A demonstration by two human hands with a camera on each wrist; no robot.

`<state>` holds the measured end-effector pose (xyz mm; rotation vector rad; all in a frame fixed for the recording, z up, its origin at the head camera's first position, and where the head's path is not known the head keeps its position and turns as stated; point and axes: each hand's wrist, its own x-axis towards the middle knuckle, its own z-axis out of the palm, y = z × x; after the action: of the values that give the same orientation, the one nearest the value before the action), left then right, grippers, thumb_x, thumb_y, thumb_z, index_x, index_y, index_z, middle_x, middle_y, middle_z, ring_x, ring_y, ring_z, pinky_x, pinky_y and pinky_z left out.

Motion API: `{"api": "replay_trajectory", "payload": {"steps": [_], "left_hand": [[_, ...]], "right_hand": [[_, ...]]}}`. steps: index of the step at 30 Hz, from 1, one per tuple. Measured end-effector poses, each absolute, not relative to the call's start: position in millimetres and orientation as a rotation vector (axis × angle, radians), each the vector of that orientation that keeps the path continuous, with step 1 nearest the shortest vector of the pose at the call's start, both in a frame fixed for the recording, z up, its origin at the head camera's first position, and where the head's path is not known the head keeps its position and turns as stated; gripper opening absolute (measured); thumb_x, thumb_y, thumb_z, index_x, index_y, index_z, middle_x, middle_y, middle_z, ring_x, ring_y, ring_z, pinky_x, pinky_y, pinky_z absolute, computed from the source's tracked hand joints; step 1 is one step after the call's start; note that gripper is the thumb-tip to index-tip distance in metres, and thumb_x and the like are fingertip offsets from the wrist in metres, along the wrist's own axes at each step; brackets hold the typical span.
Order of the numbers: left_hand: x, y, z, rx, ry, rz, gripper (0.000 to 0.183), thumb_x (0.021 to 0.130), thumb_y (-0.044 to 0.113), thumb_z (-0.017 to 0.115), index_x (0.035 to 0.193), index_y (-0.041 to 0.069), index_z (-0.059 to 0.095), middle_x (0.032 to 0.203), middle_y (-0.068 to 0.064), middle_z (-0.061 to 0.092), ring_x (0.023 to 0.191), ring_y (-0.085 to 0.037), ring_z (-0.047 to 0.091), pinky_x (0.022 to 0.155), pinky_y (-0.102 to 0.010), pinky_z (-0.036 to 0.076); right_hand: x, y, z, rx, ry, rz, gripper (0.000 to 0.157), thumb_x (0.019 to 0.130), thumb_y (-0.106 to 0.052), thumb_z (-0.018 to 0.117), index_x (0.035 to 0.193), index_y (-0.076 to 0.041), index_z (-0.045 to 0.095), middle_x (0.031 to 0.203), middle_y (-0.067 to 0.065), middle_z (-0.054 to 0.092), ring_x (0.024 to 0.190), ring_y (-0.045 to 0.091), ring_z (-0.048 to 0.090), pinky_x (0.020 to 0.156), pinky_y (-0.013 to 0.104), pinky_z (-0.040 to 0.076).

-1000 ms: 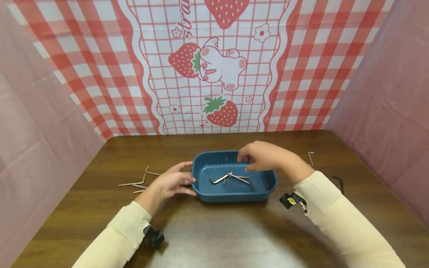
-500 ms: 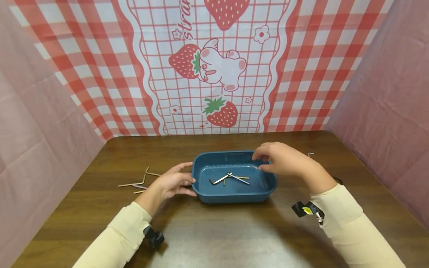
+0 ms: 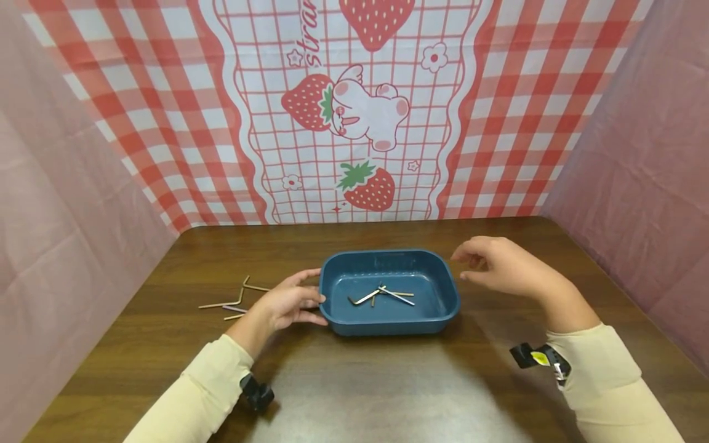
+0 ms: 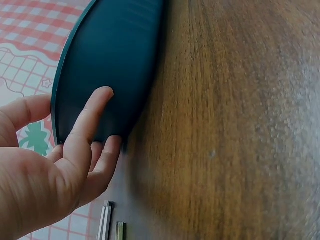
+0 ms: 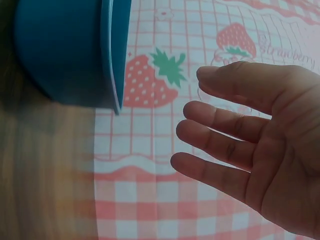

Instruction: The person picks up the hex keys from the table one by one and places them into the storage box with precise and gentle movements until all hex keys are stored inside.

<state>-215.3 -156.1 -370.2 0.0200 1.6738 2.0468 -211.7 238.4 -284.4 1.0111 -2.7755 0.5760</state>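
Note:
A blue rectangular plastic bin (image 3: 390, 327) stands on the table with several hex keys (image 3: 396, 296) crossed on its floor. My left hand (image 3: 288, 301) rests against the bin's left end, fingers spread and fingertips touching the outer wall, as the left wrist view shows too. To the right of the bin, my right hand (image 3: 501, 264) hovers above the table with relaxed fingers and nothing in them. In the right wrist view its fingers (image 5: 215, 170) are apart from the bin wall (image 5: 65, 55).
More hex keys (image 3: 221, 305) lie on the wooden table (image 3: 354, 381) left of the bin, partly behind my left hand. A red-and-white strawberry cloth (image 3: 360, 123) hangs at the back, with pink cloth (image 3: 637, 172) along both sides.
My right hand has moved right, from over the inside of the bin to beyond its right end. The left hand stays at the bin, and the hex keys inside lie as before.

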Motion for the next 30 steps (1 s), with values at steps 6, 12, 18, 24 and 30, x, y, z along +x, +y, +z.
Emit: {"api": "replay_trajectory", "payload": {"steps": [6, 12, 18, 24, 30], "left_hand": [[-214.5, -156.4, -371.2, 0.029, 1.669, 2.046, 0.072, 0.087, -0.014, 0.047, 0.152, 0.006, 0.021, 0.142, -0.030, 0.034, 0.100, -0.033, 0.059, 0.078, -0.056, 0.055], [-213.8, -156.8, -371.2, 0.049, 1.654, 2.054, 0.074, 0.088, -0.014, 0.047, 0.153, 0.006, 0.020, 0.144, -0.032, 0.031, 0.104, -0.035, 0.058, 0.080, -0.056, 0.054], [-213.7, -157.2, -371.6, 0.068, 1.653, 2.049, 0.074, 0.089, -0.014, 0.048, 0.154, 0.006, 0.018, 0.145, -0.035, 0.032, 0.107, -0.036, 0.057, 0.082, -0.057, 0.053], [-214.5, -158.2, -372.4, 0.081, 1.651, 2.053, 0.074, 0.089, -0.014, 0.049, 0.154, 0.005, 0.018, 0.143, -0.036, 0.034, 0.106, -0.036, 0.058, 0.083, -0.057, 0.053], [-213.7, -159.0, -372.8, 0.088, 1.644, 2.055, 0.074, 0.090, -0.013, 0.049, 0.154, 0.004, 0.017, 0.143, -0.036, 0.034, 0.105, -0.035, 0.059, 0.083, -0.057, 0.053]], "right_hand": [[-207.0, 255.6, -291.1, 0.990, -2.759, 0.595, 0.029, 0.077, -0.004, 0.080, 0.104, -0.004, 0.068, 0.094, 0.000, 0.067, 0.080, 0.014, 0.061, 0.068, 0.036, 0.057], [-202.7, 269.4, -297.1, 0.934, -2.780, 0.589, 0.030, 0.078, -0.007, 0.080, 0.105, -0.003, 0.067, 0.094, 0.000, 0.068, 0.081, 0.015, 0.062, 0.066, 0.034, 0.057], [-201.3, 284.7, -304.9, 0.859, -2.801, 0.591, 0.027, 0.081, -0.009, 0.078, 0.105, -0.004, 0.067, 0.093, -0.002, 0.067, 0.081, 0.015, 0.062, 0.066, 0.034, 0.055], [-203.0, 304.4, -315.3, 0.767, -2.816, 0.606, 0.022, 0.083, -0.009, 0.075, 0.103, -0.005, 0.067, 0.091, -0.003, 0.067, 0.080, 0.012, 0.060, 0.066, 0.032, 0.053], [-204.9, 323.1, -324.5, 0.694, -2.836, 0.594, 0.019, 0.082, -0.009, 0.075, 0.099, -0.005, 0.067, 0.087, -0.003, 0.067, 0.079, 0.012, 0.062, 0.065, 0.033, 0.053]]}}
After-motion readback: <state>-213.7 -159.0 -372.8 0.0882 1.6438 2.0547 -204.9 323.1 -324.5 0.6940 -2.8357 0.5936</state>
